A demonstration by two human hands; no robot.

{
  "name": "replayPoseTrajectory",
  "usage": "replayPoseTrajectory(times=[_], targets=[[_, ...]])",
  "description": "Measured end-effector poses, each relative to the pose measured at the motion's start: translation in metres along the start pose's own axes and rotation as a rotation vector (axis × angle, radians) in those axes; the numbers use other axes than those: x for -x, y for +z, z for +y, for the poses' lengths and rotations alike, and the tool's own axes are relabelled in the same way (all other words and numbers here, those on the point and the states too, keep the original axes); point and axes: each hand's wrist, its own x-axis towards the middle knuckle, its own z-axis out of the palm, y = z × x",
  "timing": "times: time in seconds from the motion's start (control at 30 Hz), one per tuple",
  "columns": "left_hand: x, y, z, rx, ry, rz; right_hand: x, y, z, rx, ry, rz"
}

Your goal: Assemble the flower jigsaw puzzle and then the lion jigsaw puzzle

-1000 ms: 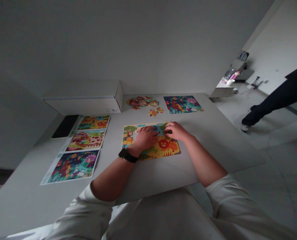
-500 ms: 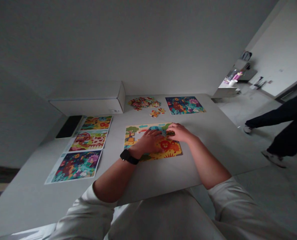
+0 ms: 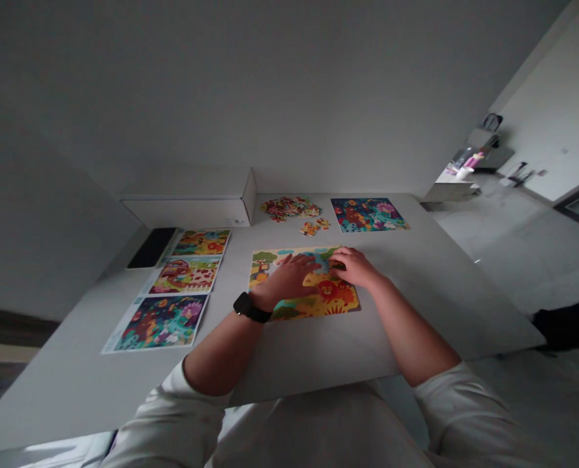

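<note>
A yellow jigsaw puzzle (image 3: pixel 338 300) with lions and trees lies on the table in front of me. My left hand (image 3: pixel 292 279), with a black watch on its wrist, rests across the puzzle's middle, fingers stretched out, hiding part of the picture. At the puzzle's upper right, my right hand (image 3: pixel 355 266) touches the surface with curled fingertips; whether a piece is under them is hidden. Behind the puzzle lie a few loose puzzle pieces (image 3: pixel 310 228) and a heap of puzzle pieces (image 3: pixel 289 207).
A dark blue finished puzzle (image 3: pixel 370 215) lies at the back right. A white box (image 3: pixel 192 211) stands against the wall. On the left are a black phone-like slab (image 3: pixel 153 247) and a sheet with three pictures (image 3: pixel 165 322). A person's dark trouser leg (image 3: pixel 569 323) shows beyond the table's right edge.
My view has shifted slightly, so the table sits lower and further right. My left fingers have spread a little over the puzzle. The person at the right has moved mostly out of view.
</note>
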Motion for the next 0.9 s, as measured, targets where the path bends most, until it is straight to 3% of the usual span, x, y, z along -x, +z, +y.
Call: replayPoseTrajectory(times=[0.17,0.27,0.37,0.53,0.73,0.9], targets=[[0.013,-0.057,-0.003,-0.077,-0.003,0.171,-0.001,0.003,-0.001,-0.005,-0.015,0.068],[0.032,-0.075,-0.016,-0.091,-0.036,0.288,-0.001,0.007,0.001,0.002,-0.015,0.086],[0.055,-0.069,-0.038,-0.135,-0.086,0.302,0.000,0.011,0.003,0.025,-0.004,0.098],[0.079,-0.045,-0.068,-0.211,-0.169,0.178,0.000,0.018,0.000,0.037,0.043,0.084],[0.082,-0.039,-0.070,-0.197,-0.223,0.041,0.002,0.020,-0.007,0.033,0.074,0.082],[0.084,-0.035,-0.069,-0.206,-0.247,0.008,-0.002,0.017,-0.004,0.008,0.088,0.096]])
